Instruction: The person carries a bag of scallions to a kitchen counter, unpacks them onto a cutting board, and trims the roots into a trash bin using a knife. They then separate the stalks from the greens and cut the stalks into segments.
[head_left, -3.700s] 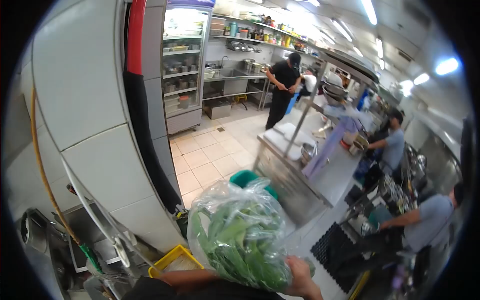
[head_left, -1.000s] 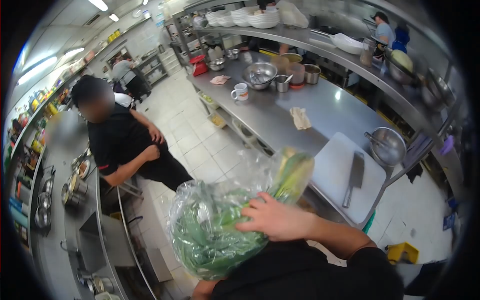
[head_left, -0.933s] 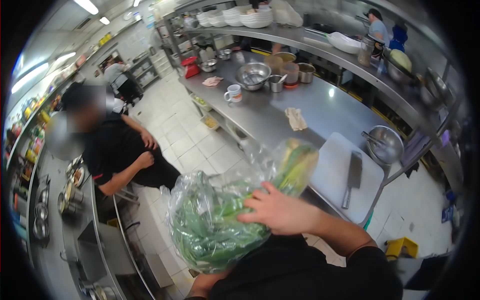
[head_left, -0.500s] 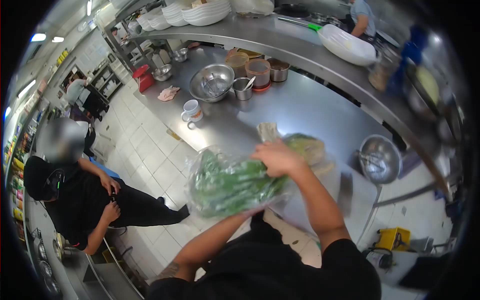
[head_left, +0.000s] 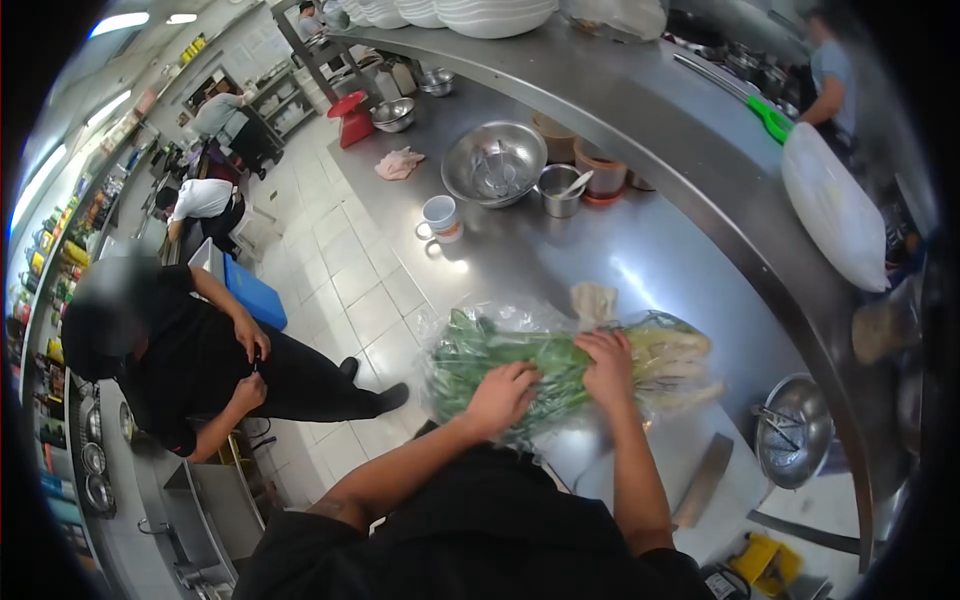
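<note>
A clear plastic bag of leafy greens [head_left: 465,365] lies across the front of the steel counter, leaves to the left and pale stems [head_left: 672,362] to the right. My left hand [head_left: 503,398] is on the near side of the bag, its fingers bent onto the plastic over the leaves. Just to its right, my right hand [head_left: 607,362] has its fingers curled over the bag where leaves turn to stems. A crumpled beige piece [head_left: 594,300] sticks up behind the right hand; its kind is unclear. A broad flat blade [head_left: 705,480] lies nearer me, right of the bag.
On the counter [head_left: 560,255] stand a white mug [head_left: 441,219], a steel bowl [head_left: 494,165], a steel pot [head_left: 560,190] and a red scale [head_left: 350,118]. A bowl with utensils [head_left: 795,430] is at right. An overhead shelf [head_left: 690,130] crosses above. A person in black [head_left: 190,350] stands left.
The bag has come down onto the counter. My left hand has moved from beneath it to its near upper side; my right hand stays on it. The view has shifted.
</note>
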